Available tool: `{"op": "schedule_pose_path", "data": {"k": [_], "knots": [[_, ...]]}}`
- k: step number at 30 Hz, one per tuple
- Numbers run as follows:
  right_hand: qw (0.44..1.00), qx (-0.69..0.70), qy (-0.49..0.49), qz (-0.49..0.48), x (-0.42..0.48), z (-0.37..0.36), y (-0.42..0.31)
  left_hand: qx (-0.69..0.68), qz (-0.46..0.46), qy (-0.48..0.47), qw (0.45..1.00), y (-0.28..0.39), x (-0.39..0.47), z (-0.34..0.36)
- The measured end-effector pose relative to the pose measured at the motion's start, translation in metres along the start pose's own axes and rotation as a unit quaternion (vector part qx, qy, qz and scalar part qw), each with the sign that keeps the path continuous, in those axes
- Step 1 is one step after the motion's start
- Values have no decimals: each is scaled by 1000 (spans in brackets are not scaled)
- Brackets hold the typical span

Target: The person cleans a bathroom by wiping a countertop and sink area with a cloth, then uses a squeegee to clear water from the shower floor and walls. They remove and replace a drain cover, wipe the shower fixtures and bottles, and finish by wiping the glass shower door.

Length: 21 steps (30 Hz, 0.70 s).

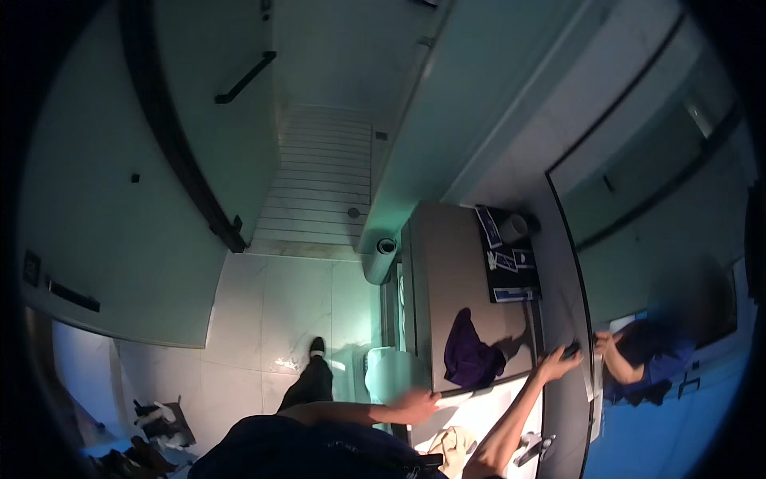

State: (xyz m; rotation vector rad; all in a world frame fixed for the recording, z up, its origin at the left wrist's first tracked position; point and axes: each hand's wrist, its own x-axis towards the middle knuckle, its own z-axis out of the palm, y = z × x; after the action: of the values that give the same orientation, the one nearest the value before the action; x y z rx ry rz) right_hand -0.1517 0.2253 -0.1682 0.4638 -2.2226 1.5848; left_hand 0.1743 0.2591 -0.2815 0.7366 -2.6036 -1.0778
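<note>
My right hand (559, 363) is shut on a small dark object (570, 350) by the wall, near the lower edge of a large mirror (652, 239). My left hand (419, 405) rests at the front rim of a white sink (502, 398), its fingers near the counter's edge. A crumpled purple cloth (471, 356) lies on the grey-brown counter (446, 263) beyond the sink. In the sink sits a beige cloth (453, 446), partly hidden by my body. A metal faucet (531, 448) stands beside my right forearm.
A black tray (499, 281) on the counter holds packets and a cup (513, 228). A rolled item (381, 261) stands by the counter. Glass doors (114, 227) with dark handles are on the left, a slatted shower floor (320, 179) ahead. A dark bin (170, 425) with white material stands lower left.
</note>
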Motion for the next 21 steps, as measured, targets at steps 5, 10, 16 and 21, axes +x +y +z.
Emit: {"op": "schedule_pose_path", "data": {"k": [5, 10, 16, 21], "knots": [[979, 12, -53, -196, -109, 11, -80, -207, 20, -56, 977, -32, -3, 16], [929, 51, -350, -109, -267, 62, -167, -313, -57, -167, 933, -169, -14, -104], [778, 26, -606, -166, -409, 209, -240, -64, -307, -5, 950, -410, -120, -235], [778, 47, -591, -207, -428, 354, -338, -102, -342, 232, 905, -534, -149, -376]]}}
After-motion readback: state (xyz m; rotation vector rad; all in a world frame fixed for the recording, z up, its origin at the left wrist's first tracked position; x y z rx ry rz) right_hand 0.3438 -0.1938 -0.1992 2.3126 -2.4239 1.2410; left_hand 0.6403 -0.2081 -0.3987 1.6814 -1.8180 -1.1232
